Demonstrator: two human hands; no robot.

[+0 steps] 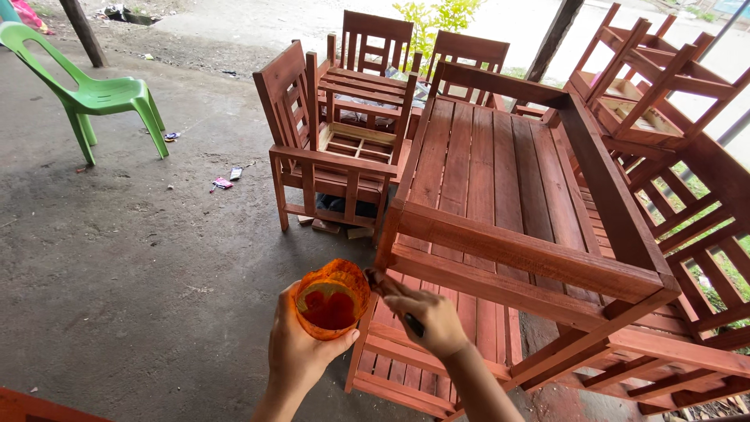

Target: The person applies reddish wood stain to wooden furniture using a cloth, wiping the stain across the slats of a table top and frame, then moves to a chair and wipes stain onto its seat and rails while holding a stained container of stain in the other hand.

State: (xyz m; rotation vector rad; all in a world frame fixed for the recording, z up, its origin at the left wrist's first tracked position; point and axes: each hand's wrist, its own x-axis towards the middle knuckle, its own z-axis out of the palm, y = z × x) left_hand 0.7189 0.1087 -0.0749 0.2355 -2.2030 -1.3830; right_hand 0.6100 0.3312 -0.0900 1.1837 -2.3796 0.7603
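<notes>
Concrete floor point(117, 258) fills the left half of my view, with a green plastic chair point(98, 94) standing in the upper left of the frame and bits of litter near it. Low in the middle, my left hand point(301, 352) is wrapped around an orange cup point(330, 301), stained and holding reddish liquid; I judge it light, thin-walled and easy to squash, probably slick with drips, so the grip belongs around its lower body, kept level. Just right of it, my right hand point(426, 316) is closed on a dark brush handle point(406, 319), its tip at the cup's rim; the bristles I cannot make out. Both hands hover at the near corner of a long red-brown wooden bench point(500, 195), slatted, stiff and heavy-looking. Behind it, upper centre, stand wooden armchairs point(344, 133), one stacked on another, and more chairs point(656, 86) are piled in the upper right.
</notes>
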